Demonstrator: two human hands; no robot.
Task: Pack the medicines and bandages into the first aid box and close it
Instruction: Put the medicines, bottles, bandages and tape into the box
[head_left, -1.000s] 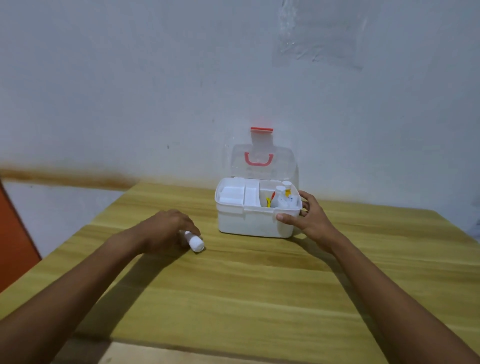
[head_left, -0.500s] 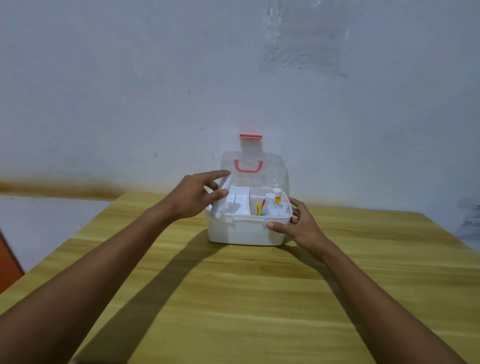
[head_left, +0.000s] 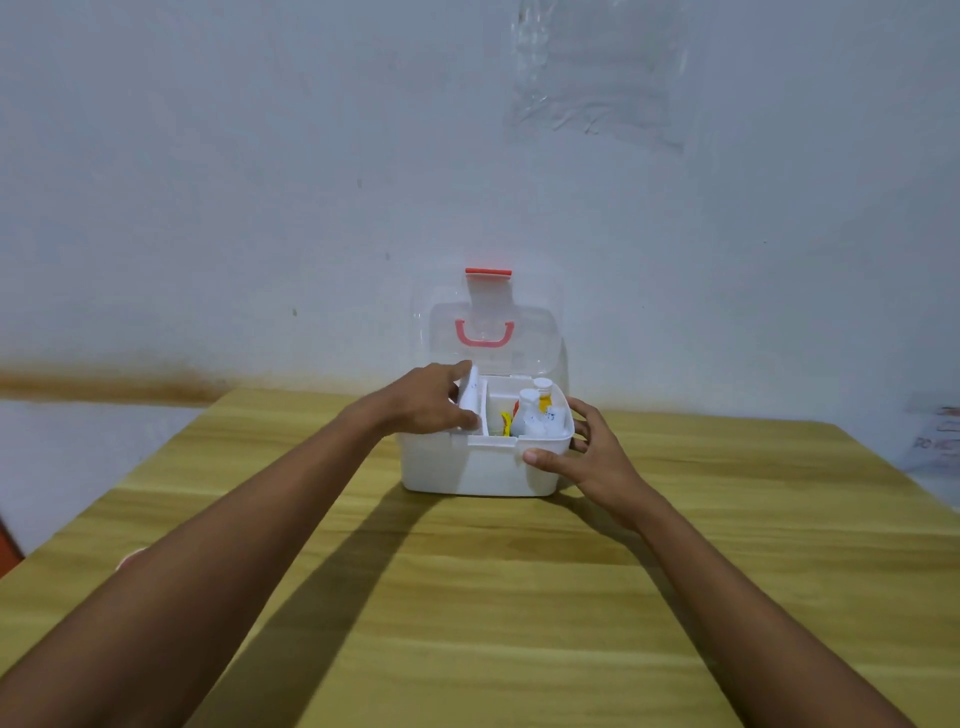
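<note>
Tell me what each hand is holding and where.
The left hand grips a white bottle round its body; the right hand holds the box at its right front corner.

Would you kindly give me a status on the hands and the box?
Left hand holds white bottle over first aid box, left side. Right hand grips its right corner. Lid up; nothing in the way.

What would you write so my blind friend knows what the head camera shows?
A person's left hand holds a white bottle inside the left side of an open first aid box on a wooden table. The right hand grips the box's right corner; small bottles stand inside.
</note>
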